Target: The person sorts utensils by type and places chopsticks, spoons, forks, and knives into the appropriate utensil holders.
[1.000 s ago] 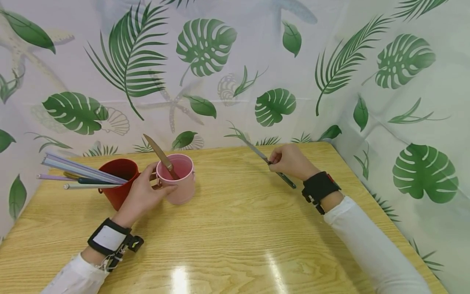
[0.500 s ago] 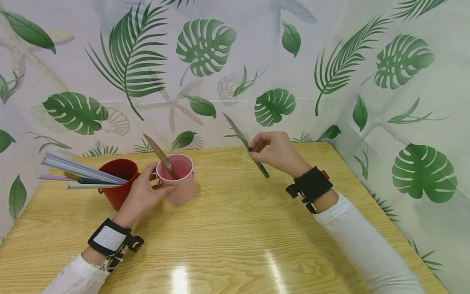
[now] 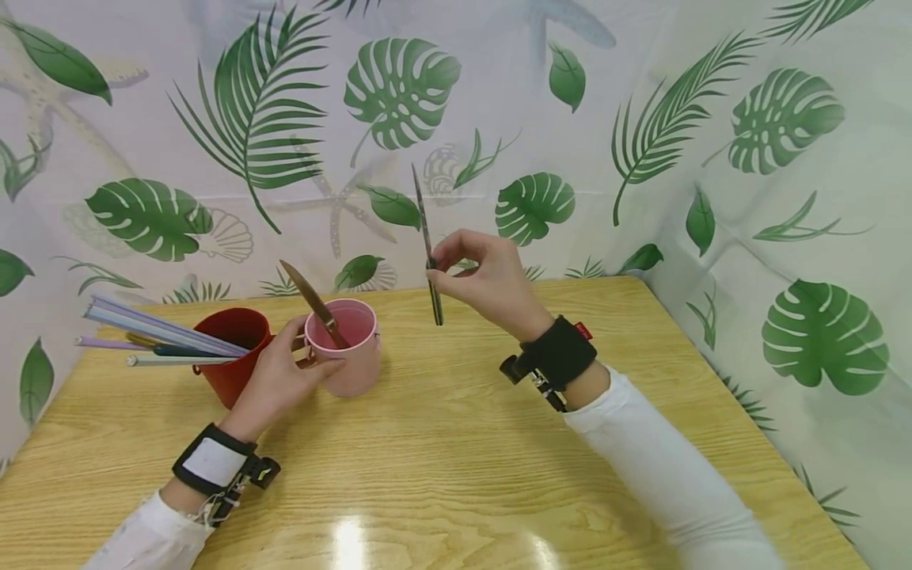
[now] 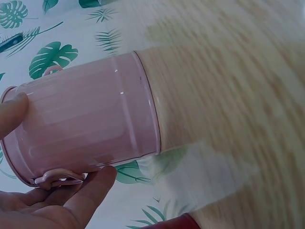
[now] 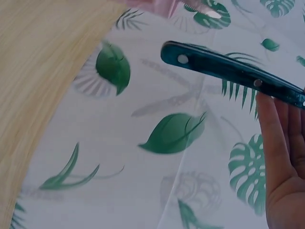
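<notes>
My left hand [image 3: 283, 378] holds a small pink bucket [image 3: 356, 368] at its left side, with the thumb on the near wall and fingers around the handle lug, as the left wrist view shows. A knife with a brownish blade [image 3: 308, 294] leans inside the bucket, tip up and to the left. To the right of the bucket, above the table, my right hand [image 3: 492, 277] pinches a knife [image 3: 436, 297] between thumb and fingertips. This knife stands nearly upright, blade up. Its dark green riveted handle [image 5: 214, 67] shows in the right wrist view.
A red bucket [image 3: 226, 380] stands left of the pink one, partly behind my left hand. Several pale and dark handles [image 3: 164, 336] stick out of it to the left. The wooden table [image 3: 427, 459] meets a leaf-printed cloth [image 3: 456, 103] at the back and right.
My right hand has moved left and up with the knife, nearer the pink bucket. The knife has turned from slanted to almost upright. My left hand and both buckets have stayed put.
</notes>
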